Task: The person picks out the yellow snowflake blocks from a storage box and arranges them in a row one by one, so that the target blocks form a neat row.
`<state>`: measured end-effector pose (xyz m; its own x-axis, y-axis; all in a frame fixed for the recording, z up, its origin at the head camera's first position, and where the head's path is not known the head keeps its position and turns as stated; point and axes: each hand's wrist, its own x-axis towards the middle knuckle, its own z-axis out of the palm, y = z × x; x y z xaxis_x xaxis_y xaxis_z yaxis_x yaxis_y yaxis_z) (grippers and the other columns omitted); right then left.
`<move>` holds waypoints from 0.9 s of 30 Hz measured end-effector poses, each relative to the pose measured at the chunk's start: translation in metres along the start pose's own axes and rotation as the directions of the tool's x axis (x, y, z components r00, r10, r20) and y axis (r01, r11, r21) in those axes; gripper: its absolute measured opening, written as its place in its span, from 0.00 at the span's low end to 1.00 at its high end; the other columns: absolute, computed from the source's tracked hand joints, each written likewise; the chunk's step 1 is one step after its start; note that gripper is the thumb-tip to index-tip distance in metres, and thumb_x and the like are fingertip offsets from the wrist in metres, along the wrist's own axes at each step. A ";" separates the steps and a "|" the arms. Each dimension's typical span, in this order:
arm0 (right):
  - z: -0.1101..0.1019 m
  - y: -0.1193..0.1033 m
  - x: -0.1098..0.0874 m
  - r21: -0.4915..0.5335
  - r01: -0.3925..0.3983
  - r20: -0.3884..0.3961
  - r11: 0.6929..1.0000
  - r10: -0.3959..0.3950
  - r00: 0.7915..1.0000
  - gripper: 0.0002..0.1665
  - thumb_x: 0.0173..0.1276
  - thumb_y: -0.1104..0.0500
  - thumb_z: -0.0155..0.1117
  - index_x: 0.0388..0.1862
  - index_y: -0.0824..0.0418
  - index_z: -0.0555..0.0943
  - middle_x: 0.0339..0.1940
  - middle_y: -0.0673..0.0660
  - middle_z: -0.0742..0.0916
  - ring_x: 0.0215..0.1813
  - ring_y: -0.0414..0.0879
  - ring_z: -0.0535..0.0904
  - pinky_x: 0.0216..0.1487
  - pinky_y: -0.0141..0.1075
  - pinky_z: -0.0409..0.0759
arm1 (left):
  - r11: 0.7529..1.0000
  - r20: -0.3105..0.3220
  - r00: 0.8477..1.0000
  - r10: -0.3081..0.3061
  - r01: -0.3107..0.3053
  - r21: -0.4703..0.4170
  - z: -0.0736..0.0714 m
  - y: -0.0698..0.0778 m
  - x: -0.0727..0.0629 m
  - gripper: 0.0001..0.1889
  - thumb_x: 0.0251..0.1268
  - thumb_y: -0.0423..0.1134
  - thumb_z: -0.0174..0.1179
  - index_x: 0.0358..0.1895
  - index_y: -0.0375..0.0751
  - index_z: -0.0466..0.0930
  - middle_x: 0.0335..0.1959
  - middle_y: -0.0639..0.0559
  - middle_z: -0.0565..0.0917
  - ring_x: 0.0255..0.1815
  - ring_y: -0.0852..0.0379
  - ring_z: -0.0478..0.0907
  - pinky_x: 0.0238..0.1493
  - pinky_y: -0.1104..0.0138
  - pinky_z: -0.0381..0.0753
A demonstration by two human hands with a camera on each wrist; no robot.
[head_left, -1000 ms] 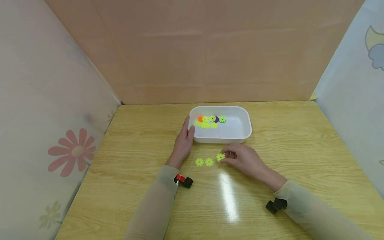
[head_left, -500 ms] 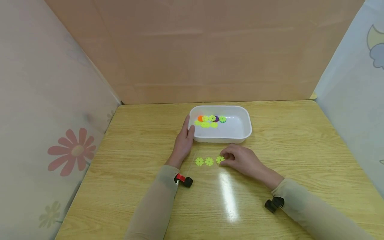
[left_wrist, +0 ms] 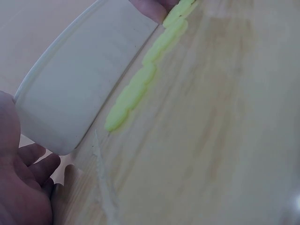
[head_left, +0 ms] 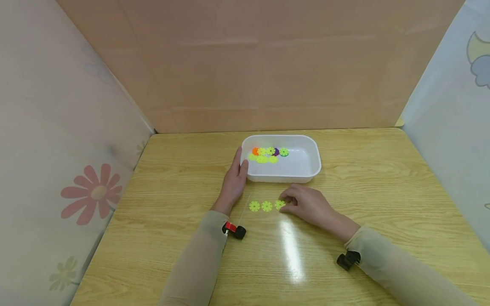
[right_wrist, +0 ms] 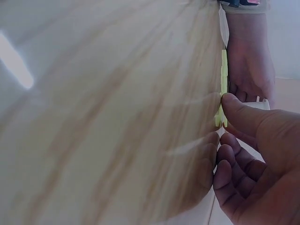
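A white plastic tray (head_left: 285,176) stands on the table, with several snowflake discs lying inside, yellow-green, orange, purple and green. My left hand (head_left: 232,182) holds its left front corner, thumb at the rim and fingers along the outer side. In front of the tray, two yellow-green snowflake discs (head_left: 260,206) lie flat side by side. My right hand (head_left: 308,202) pinches a third yellow-green snowflake disc (head_left: 279,205) between thumb and finger at the right end of that row. In the right wrist view, the thumb presses the disc (right_wrist: 223,112) close to the tabletop.
The wooden table (head_left: 172,255) meets a brown backboard (head_left: 268,63) behind and patterned panels (head_left: 46,127) at both sides. Wrist cameras (head_left: 239,232) sit on the cuffs, and a thin pale strip (left_wrist: 105,183) hangs from the left one. Light glares off the wood.
My right hand has moved slightly left and towards me, bringing its disc down level with the other two and closer to them. The left hand and tray have stayed put.
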<state>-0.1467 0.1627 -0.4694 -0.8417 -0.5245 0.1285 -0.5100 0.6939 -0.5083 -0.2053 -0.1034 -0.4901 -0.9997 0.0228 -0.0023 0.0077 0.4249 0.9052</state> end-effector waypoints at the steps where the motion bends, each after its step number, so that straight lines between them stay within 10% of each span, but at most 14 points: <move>1: 0.000 0.000 0.000 -0.001 0.001 0.000 1.000 -0.001 1.000 0.15 0.67 0.51 0.86 0.49 0.52 0.93 0.39 0.42 0.87 0.40 0.38 0.83 0.41 0.39 0.84 | 1.000 0.001 1.000 -0.002 0.002 0.001 0.000 0.000 0.000 0.34 0.91 0.66 0.37 0.92 0.74 0.42 0.91 0.61 0.53 0.91 0.53 0.50 0.88 0.49 0.53; 27: 0.000 -0.002 -0.001 0.009 -0.004 0.017 1.000 0.004 1.000 0.17 0.66 0.50 0.86 0.51 0.50 0.94 0.40 0.42 0.87 0.40 0.39 0.82 0.40 0.38 0.81 | 1.000 0.002 1.000 0.000 0.000 -0.001 0.000 0.000 -0.001 0.33 0.92 0.64 0.38 0.92 0.76 0.41 0.91 0.62 0.53 0.90 0.54 0.50 0.88 0.50 0.53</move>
<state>-0.1444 0.1618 -0.4689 -0.8408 -0.5297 0.1121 -0.5048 0.6920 -0.5161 -0.2045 -0.1037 -0.4902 -0.9997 0.0250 -0.0034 0.0076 0.4235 0.9059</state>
